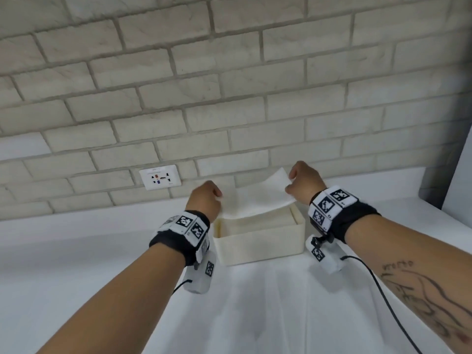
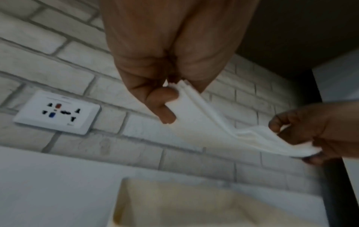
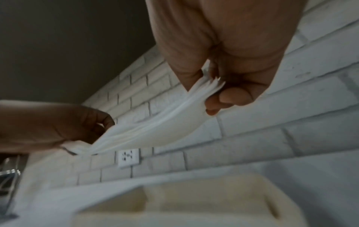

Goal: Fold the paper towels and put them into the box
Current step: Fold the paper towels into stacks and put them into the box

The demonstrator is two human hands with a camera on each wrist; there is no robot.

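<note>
A folded stack of white paper towels (image 1: 258,198) hangs stretched between both hands, just above the open cream box (image 1: 258,244) on the white counter. My left hand (image 1: 208,198) pinches the stack's left end between thumb and fingers (image 2: 165,106). My right hand (image 1: 304,182) pinches the right end, held a little higher (image 3: 221,98). In the left wrist view the paper towels (image 2: 204,122) sag in the middle, with the box (image 2: 194,204) below. The right wrist view shows the paper towels (image 3: 155,127) layered at the edge and the box (image 3: 194,204) beneath.
A pale brick wall stands right behind the box, with a white socket plate (image 1: 160,177) to the left. A white cloth (image 1: 255,302) covers the counter in front of the box. A black cable (image 1: 383,297) runs from my right wrist.
</note>
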